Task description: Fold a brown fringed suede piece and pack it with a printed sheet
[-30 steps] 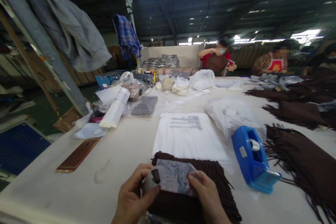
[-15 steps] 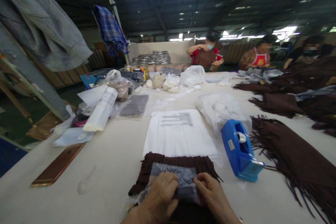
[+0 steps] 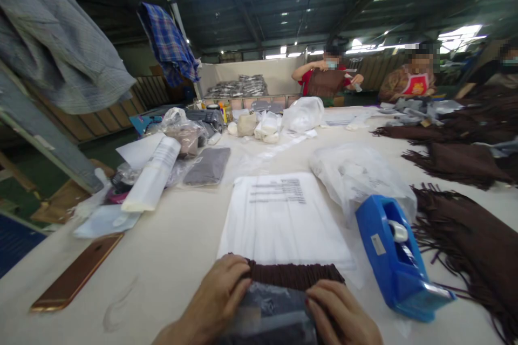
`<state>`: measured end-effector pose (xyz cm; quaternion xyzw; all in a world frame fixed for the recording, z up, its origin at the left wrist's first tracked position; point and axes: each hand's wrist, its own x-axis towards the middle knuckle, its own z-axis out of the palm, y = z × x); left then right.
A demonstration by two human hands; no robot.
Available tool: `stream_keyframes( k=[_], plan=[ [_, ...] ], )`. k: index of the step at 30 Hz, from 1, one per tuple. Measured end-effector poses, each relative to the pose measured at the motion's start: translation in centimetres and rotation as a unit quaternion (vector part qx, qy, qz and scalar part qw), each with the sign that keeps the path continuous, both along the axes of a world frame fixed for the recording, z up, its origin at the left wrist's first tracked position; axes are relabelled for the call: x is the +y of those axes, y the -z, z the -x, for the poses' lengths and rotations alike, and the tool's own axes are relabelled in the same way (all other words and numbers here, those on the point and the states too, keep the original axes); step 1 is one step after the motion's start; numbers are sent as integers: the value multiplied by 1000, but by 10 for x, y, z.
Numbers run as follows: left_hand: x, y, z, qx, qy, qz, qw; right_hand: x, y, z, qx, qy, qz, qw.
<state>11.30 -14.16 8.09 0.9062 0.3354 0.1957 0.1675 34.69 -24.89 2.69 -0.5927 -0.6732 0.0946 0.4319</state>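
Observation:
At the near edge of the table lies a dark brown fringed scarf (image 3: pixel 293 275), its fringe pointing away from me. A clear plastic bag (image 3: pixel 275 312) lies over the scarf, with grey showing through it. My left hand (image 3: pixel 220 296) is closed over the left end of the fringe, thumb along the bag's edge. My right hand (image 3: pixel 342 312) has its fingers bent and pressed together at the bag's right edge. The lower part of scarf and bag runs out of view. Just beyond the fringe lies a stack of white printed plastic bags (image 3: pixel 279 221).
A blue tape dispenser (image 3: pixel 399 264) stands right of my right hand. More brown fringed scarves (image 3: pixel 465 237) lie on the right. At left are a phone (image 3: pixel 79 272) and a rolled white sheet (image 3: pixel 151 172). A crumpled plastic bag (image 3: pixel 360 178) sits behind the dispenser. Several co-workers (image 3: pixel 326 78) are across the table.
My left hand has moved left and forward from the bag's middle onto the fringe's left end. My right hand has shifted slightly right and nearer. The view has also shifted a little.

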Motion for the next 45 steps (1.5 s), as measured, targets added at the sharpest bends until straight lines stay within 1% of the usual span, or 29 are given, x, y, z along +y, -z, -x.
stream_keyframes(
  k=[1,2,3,4,6,9,13,18,20,22,26,30,33,37,42,45],
  plan=[
    [13,-5,-1,6,-38,21,999,11,-9,-8,8,6,14,1000],
    [26,-6,-4,16,-61,38,997,24,-17,-15,5,1,36,999],
    [40,-5,-9,34,-68,51,996,39,-24,-20,-11,-15,62,998],
    [52,-2,-14,57,-61,61,995,55,-28,-24,-43,-36,92,994],
    [71,6,-26,107,-25,68,992,85,-31,-26,-122,-89,148,977],
    [86,15,-38,144,16,69,987,118,-28,-26,-194,-131,191,953],
    [95,16,-41,165,23,74,983,138,-24,-27,-211,-161,212,941],
    [107,19,-42,167,8,86,982,149,-20,-27,-234,-190,224,927],
    [107,19,-45,166,-1,88,982,150,-19,-26,-241,-190,222,926],
    [102,17,-48,168,1,94,981,151,-18,-25,-241,-189,221,926],
    [81,13,-63,171,47,94,980,153,-20,-26,-222,-196,231,927],
    [65,18,-86,192,83,42,977,158,-22,-29,-201,-203,246,926],
    [63,24,-99,197,94,-4,976,161,-23,-32,-184,-214,255,925],
    [64,29,-106,192,96,-47,976,162,-22,-33,-157,-224,257,927],
    [63,31,-108,206,112,-53,971,165,-17,-35,-120,-220,252,935],
    [64,28,-110,221,115,-42,968,163,-17,-38,-92,-214,251,940]
  ],
)
